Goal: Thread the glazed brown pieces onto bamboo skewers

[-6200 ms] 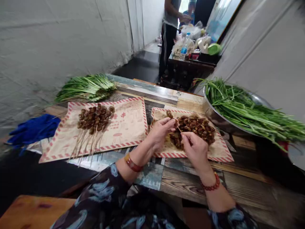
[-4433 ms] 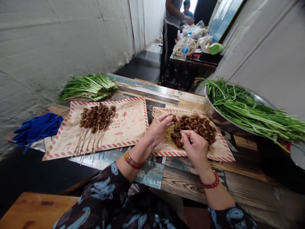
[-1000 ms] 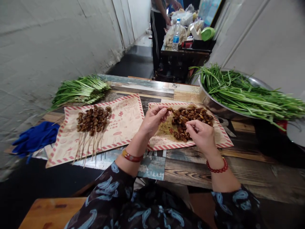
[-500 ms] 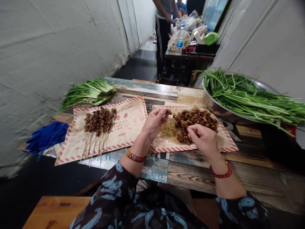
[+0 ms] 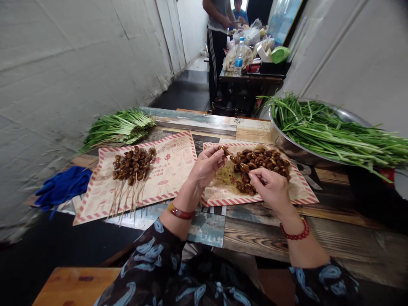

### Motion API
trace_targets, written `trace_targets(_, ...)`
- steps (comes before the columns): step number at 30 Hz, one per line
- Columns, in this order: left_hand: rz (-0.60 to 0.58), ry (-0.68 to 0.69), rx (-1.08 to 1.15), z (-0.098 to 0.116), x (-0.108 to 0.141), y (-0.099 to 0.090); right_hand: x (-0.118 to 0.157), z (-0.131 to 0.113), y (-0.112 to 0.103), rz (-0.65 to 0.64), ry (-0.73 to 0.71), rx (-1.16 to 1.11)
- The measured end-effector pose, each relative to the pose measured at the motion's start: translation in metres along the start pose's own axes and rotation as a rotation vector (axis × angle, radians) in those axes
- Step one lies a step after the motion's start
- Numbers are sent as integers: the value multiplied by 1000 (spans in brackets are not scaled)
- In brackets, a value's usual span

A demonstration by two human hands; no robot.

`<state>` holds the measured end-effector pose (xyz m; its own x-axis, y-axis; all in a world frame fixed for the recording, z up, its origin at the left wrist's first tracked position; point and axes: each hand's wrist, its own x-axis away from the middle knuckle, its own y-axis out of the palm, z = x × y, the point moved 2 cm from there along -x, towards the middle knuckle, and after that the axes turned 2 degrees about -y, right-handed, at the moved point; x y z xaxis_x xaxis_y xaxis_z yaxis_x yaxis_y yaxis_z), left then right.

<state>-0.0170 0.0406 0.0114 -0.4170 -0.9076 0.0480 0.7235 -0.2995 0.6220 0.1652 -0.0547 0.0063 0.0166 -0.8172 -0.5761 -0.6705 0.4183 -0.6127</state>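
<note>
The surface (image 5: 255, 242) mixes brown wood grain, black, cream and worn pale blue. The left paper sheet (image 5: 178, 174) and right paper sheet (image 5: 219, 195) are beige with red print and slanted red-and-white border stripes. The pieces (image 5: 264, 161) are glossy dark brown with amber glints; the skewers (image 5: 127, 197) are tan. The gloves (image 5: 65, 187) at left are blue, the greens (image 5: 334, 134) at right vivid green, the basin (image 5: 285, 148) silver. Pale-blue paisley covers the wearer's black sleeves (image 5: 146, 259).

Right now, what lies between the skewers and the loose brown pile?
Head view: printed part of left paper sheet, strip of wooden table, stained part of right paper sheet, plus the left hand.
</note>
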Motion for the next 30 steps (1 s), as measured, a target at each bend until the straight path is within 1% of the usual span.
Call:
trace_targets(4, 62, -16, 132, 1, -2, -4, 1, 0, -1, 7, 11, 23)
trace_targets(8, 80, -31, 191, 2, -2, -3, 3, -1, -3, 10, -23, 37)
trace_targets(12, 99, -22, 182, 3, -2, -2, 3, -2, -3, 15, -51, 48)
trace_targets(18, 73, -2, 153, 1, -2, -2, 3, -2, -2, 12, -50, 59)
trace_targets(26, 81, -9, 142, 1, -2, -1, 3, -2, -2, 25, -64, 66)
trace_targets(30, 88, 13, 108, 1, -1, 0, 3, -1, -2, 22, -63, 71)
